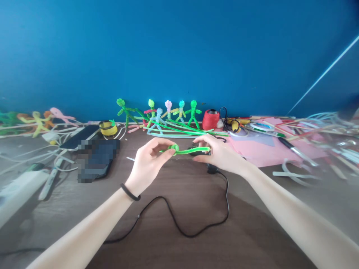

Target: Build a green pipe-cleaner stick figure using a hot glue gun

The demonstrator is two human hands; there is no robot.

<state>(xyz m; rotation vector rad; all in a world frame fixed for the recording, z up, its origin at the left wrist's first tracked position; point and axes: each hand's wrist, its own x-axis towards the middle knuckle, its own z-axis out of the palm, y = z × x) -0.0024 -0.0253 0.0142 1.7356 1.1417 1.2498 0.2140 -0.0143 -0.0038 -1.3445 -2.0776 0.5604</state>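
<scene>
A bright green pipe cleaner (193,150) stretches between my hands above the table, its left end wound into a small coil. My left hand (153,153) is closed, pinching that coil between thumb and fingers. Around the straight end, my right hand (218,153) is open, thumb and forefinger apart; whether the tip touches the palm I cannot tell. Behind my hands lie several loose green pipe cleaners (182,129). Pipe cleaner figures, among them a green one (193,112), lean along the blue wall. Partly hidden behind my right hand is a black device with a cable (227,198).
A dark phone (102,158), a tablet-like device (80,136), white cables and a yellow tape roll (108,128) lie left. A red thread spool (211,119) stands at the back. To the right are pink paper (258,151), a black-handled tool (297,151) and sticks.
</scene>
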